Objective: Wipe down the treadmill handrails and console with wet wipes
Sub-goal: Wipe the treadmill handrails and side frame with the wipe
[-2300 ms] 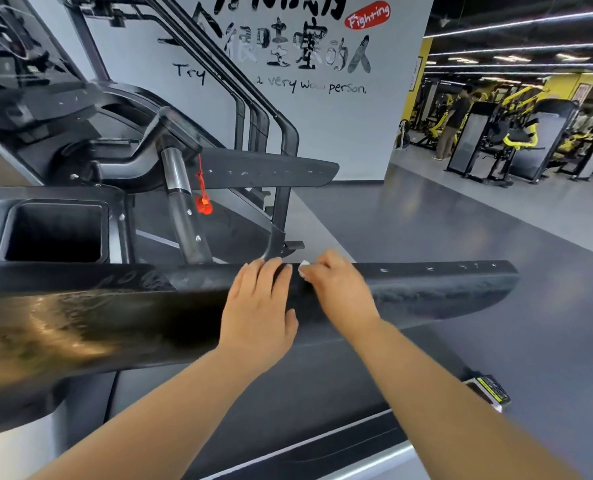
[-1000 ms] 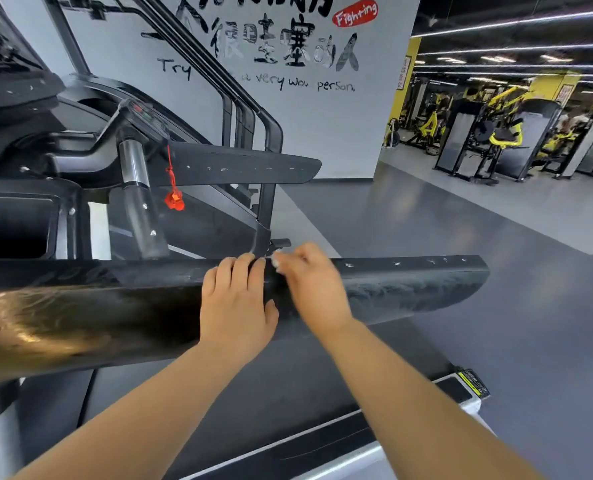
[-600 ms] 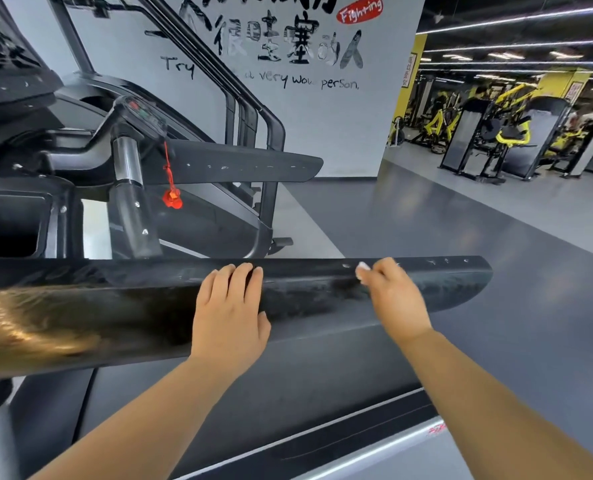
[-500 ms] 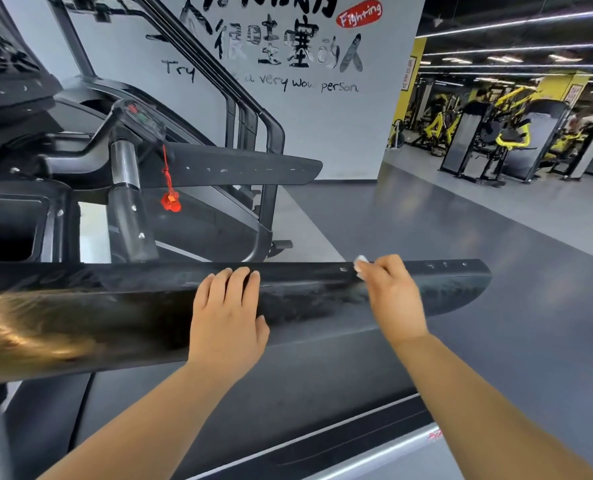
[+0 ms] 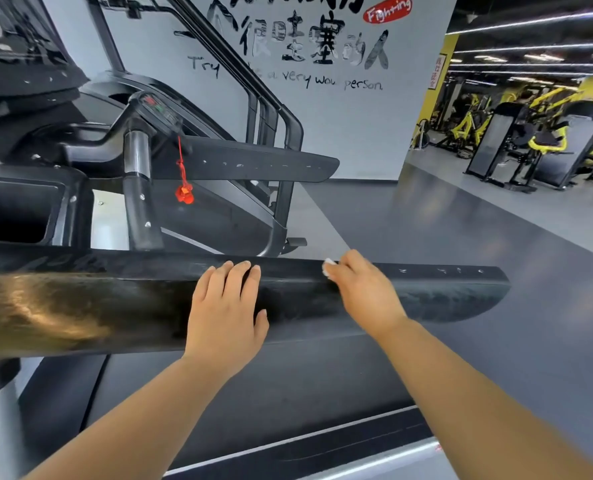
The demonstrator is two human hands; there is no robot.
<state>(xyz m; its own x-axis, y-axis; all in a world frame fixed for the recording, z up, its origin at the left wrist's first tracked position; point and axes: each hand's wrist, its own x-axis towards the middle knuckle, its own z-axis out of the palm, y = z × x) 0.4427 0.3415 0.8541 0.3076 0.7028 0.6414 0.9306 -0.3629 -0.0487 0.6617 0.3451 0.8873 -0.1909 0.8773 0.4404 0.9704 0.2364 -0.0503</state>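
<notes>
Fingers of the right hand (image 5: 364, 292): are curling round a small white wet wipe (image 5: 329, 267) and pressing it onto the top edge of the near handrail (image 5: 454, 292); only a corner of the wipe is showing past the fingertips.
Fingers of the left hand (image 5: 227, 313): are lying straight and flat on the same rail, tips reaching its top edge, gripping nothing.
Rail axis: is running left to right across the view, from the console end on the left to a free rounded tip on the right.
Wipe position: is sitting on the rail's upper edge, just right of the left hand, with a bare stretch of rail carrying small pale marks between it and the tip.
Relation that matters: any stroke is likely going along the rail's length; rightward the way is lying open to the tip, while leftward the left hand is sitting in the path.
Nearer hand: the right hand is working closer to the tip, the left closer to the console end.
Far handrail (image 5: 253, 164): is lying roughly parallel, well apart from both hands.
Console (image 5: 14, 39): is standing at upper left, well apart from the wipe, so it is probably waiting its turn.
</notes>
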